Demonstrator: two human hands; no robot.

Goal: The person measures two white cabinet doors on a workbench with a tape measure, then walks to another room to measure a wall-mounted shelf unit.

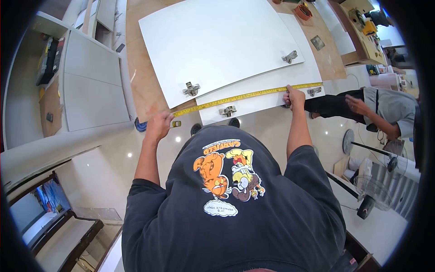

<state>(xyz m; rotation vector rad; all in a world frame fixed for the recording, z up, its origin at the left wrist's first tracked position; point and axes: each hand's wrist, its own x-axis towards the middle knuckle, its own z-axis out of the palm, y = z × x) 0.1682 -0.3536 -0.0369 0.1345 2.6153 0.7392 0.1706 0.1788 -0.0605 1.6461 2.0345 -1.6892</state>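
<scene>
By the left hand (159,125) and the right hand (294,97), a yellow measuring tape (244,95) is pinched and stretched between them across a lower white panel (272,100). Beyond, an upper white panel (217,41) with metal hinges (191,89) is overlapped onto it.

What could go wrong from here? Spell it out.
If the left hand or right hand slips, the yellow tape could shift and spoil the reading. The upper panel lies askew over the lower panel; a bump might slide it and scuff them. The tape might catch on the metal hinge near the right hand.
</scene>
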